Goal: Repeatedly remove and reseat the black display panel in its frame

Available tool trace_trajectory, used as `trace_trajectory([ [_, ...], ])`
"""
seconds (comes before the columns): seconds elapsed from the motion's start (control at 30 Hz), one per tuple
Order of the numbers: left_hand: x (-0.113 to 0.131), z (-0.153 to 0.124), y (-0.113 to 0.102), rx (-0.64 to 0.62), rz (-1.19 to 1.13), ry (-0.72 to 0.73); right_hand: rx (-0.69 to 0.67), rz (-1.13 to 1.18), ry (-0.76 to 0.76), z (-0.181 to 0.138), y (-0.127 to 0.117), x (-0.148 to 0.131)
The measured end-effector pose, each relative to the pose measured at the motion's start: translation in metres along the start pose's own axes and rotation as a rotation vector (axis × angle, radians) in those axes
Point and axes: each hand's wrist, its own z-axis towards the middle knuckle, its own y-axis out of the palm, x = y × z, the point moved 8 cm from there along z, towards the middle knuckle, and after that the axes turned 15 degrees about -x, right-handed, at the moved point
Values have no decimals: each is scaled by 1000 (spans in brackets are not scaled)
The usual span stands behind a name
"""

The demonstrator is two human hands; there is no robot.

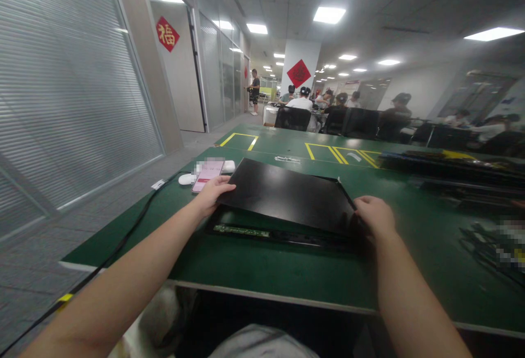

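A flat black panel [287, 191], shaped like a thin display screen, is held tilted just above the green table. My left hand [215, 191] pinches its left edge, thumb on top. At the right edge, my right hand [375, 214] is closed round the panel's side; its fingertips are partly hidden. Under the panel's near edge lies a black frame, and a narrow green circuit board [241, 230] shows along its front. Most of that frame is covered by the panel.
A lit phone [208, 174] and a white mouse [186, 179] lie left of the panel. A black cable [139, 221] crosses the table's left edge. Stacked dark panels [430, 166] and loose cables [488, 246] are on the right. Several people sit beyond the table [262, 270].
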Motion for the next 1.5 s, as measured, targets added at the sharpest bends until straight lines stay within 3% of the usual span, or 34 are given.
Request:
trace_trajectory([
  [0.1,0,0,1,3,11,-8,-20,22,52,-2,1,1],
  [0.43,-5,1,-4,20,54,-26,21,-2,8,0,-1,0],
  [0.73,-5,0,-7,39,120,-38,-25,-12,32,0,-1,0],
  [1.2,-6,1,-9,53,160,-27,-91,-150,70,-24,-3,-27],
  [1.5,-5,0,-9,60,190,-31,-67,-127,56,-21,-2,-24],
])
